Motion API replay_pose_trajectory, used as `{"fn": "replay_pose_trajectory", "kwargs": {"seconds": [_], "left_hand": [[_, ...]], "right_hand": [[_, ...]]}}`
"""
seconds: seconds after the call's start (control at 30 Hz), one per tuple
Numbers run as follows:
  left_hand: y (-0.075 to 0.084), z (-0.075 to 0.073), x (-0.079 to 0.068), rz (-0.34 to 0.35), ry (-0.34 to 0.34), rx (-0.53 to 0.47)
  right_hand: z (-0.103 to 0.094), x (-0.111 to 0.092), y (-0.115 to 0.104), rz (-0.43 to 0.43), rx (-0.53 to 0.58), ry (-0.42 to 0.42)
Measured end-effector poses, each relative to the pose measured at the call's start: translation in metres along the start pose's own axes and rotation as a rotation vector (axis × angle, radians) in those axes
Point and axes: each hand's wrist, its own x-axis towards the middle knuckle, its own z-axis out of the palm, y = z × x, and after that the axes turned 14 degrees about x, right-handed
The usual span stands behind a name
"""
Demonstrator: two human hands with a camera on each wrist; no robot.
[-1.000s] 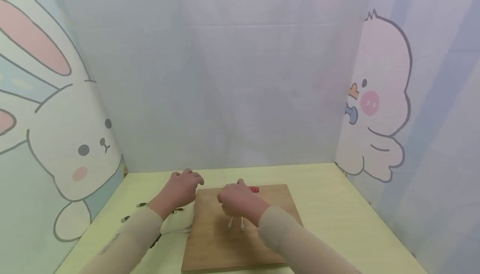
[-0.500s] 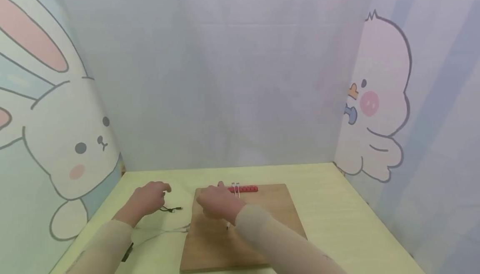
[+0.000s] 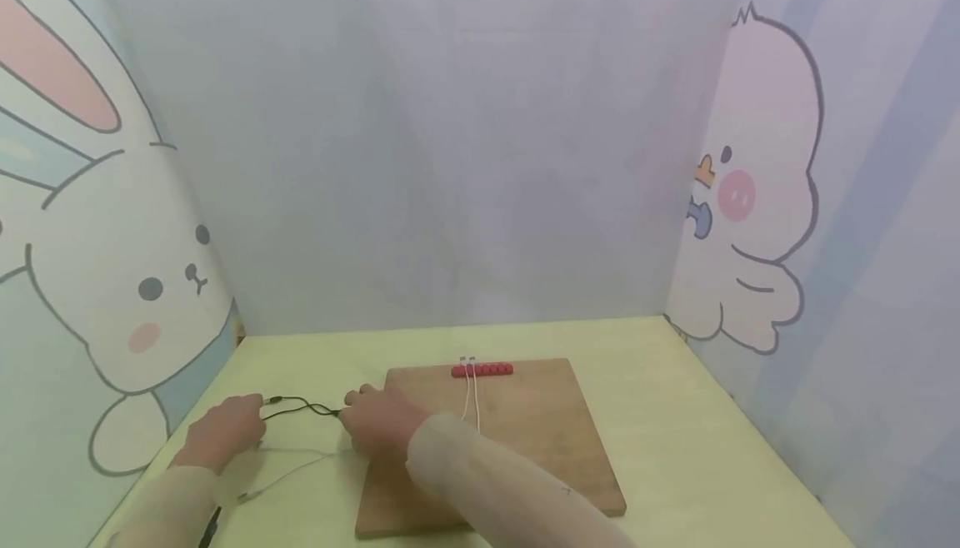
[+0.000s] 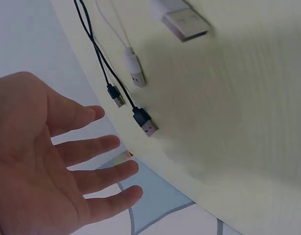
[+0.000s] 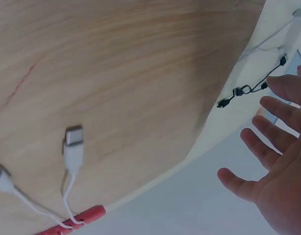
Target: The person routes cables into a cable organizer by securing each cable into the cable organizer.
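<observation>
A reach for the black cable [image 3: 309,405], it seems.
Left hand [image 3: 227,425] and right hand [image 3: 380,421] spread, empty, near its ends; it lies towards the tabletop's [image 3: 675,431] left edge; lifting wants a pinch.

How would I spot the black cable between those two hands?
Start from the wooden board on the yellow table, then look past its left edge. Between the left hand and right hand is a thin black cable with two crossing strands. Its colour sets it apart from the white cable nearer the person, its place from the black piece by the left sleeve.
</observation>
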Motion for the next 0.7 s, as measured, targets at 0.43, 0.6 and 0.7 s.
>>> {"fn": "replay_pose_trajectory", "kwargs": {"seconds": [0.43,0.6,0.7], "left_hand": [[-0.008,0.016,-0.003,0.159,0.056,0.104],[-0.007,0.019,-0.002,0.158,0.051,0.066],[-0.009,0.021,-0.001,0.175,0.085,0.063]], "right_hand": [[0.009,0.024,-0.029,0.176,0.187,-0.211],[0.009,0.024,-0.027,0.189,0.241,-0.213],[0.012,0.026,-0.026,0.19,0.246,-0.209]]}}
